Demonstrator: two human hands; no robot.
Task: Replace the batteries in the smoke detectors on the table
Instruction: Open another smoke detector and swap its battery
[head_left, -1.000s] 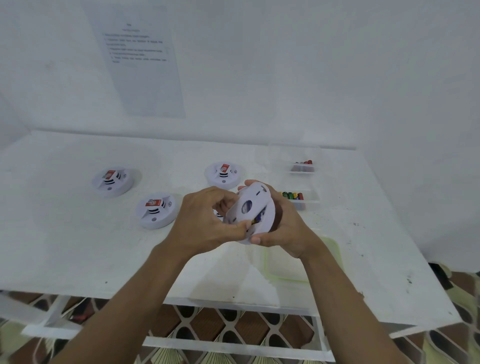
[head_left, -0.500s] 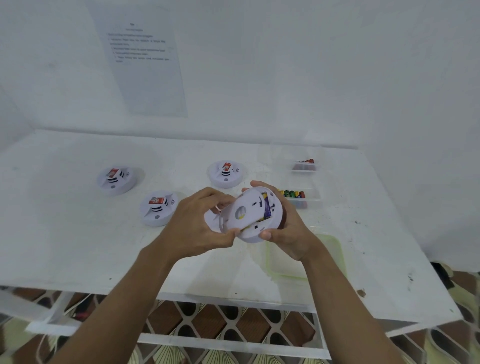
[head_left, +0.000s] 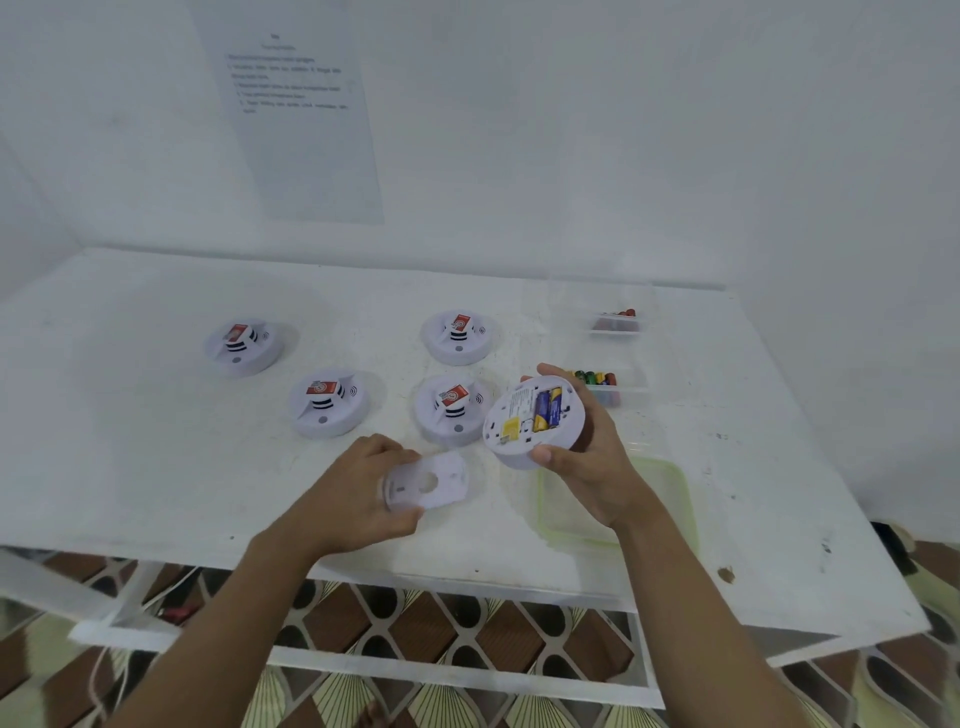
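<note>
Fingers of the right hand curled round an opened smoke detector, thumb on its near rim and fingertips hooked over the far rim, holding it tilted with its back facing up. Two blue-and-gold batteries sat side by side in its compartment, just inside those fingertips. The left hand pinched the detached white backplate by its left edge, with the thumb at the near side and bent fingers over the top. The plate hung low over the table; whether it touched the surface could not be told. Beyond the left fingers four closed detectors stood on the table. Just past the right fingertips lay a clear tray of coloured batteries, and below the right wrist a green-rimmed container.
</note>
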